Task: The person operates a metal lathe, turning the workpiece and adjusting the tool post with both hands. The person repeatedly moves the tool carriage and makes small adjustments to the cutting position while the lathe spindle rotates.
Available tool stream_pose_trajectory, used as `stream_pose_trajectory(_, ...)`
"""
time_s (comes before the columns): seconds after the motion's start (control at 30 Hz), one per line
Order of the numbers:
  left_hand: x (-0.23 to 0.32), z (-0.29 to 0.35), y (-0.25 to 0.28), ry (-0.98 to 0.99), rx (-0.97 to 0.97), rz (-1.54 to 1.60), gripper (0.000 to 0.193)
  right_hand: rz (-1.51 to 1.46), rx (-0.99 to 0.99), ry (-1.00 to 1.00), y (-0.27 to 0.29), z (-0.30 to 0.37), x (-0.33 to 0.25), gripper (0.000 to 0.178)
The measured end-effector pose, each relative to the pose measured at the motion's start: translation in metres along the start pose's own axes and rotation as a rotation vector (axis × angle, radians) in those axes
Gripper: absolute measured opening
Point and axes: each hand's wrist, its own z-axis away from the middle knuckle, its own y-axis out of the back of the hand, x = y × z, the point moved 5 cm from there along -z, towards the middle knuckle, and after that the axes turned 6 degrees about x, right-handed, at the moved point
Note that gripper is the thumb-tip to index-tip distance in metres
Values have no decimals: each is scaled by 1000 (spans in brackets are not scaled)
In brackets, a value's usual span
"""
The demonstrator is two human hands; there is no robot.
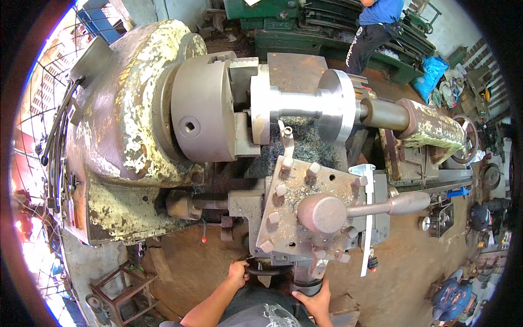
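At the lower edge of the lathe carriage, my left hand point(238, 272) is closed around the dark rim of a handwheel point(269, 270). To its right, my right hand point(317, 301) wraps a dark cylindrical collar or handle point(306, 286), its thumb lying along the near side. Above both hands sits a square tool post point(297, 218) with several bolts, scattered chips and a ball-ended clamping lever point(381, 207). A cutting tool point(287, 139) points from it at a shiny stepped metal shaft point(297, 102). The shaft runs from the chuck point(202, 111) to a wide disc point(336, 106) beside the tailstock point(430, 122).
A caliper point(369, 218) lies across the right side of the tool slide. The worn headstock point(125, 109) fills the left. Metal chips point(305, 141) heap under the shaft. A person in blue point(376, 27) stands by a green machine point(305, 43); a metal frame point(125, 294) stands lower left.
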Motion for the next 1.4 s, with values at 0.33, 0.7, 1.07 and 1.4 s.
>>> stream_pose_trajectory(0.33,-4,-5,2,-24,112,19,12,53,-23,-39,5,-5,-14,106)
stream_pose_trajectory(0.7,-5,-16,-4,-228,-60,176,10,-129,-105,-84,4,-12,6,116)
stream_pose_trajectory(1.07,-8,-15,1,-145,42,40,21,-764,-486,-358,-21,-30,103,119)
stream_pose_trajectory(1.4,-16,-30,1,-176,33,170,27,-820,-641,-353,-29,-32,128,120)
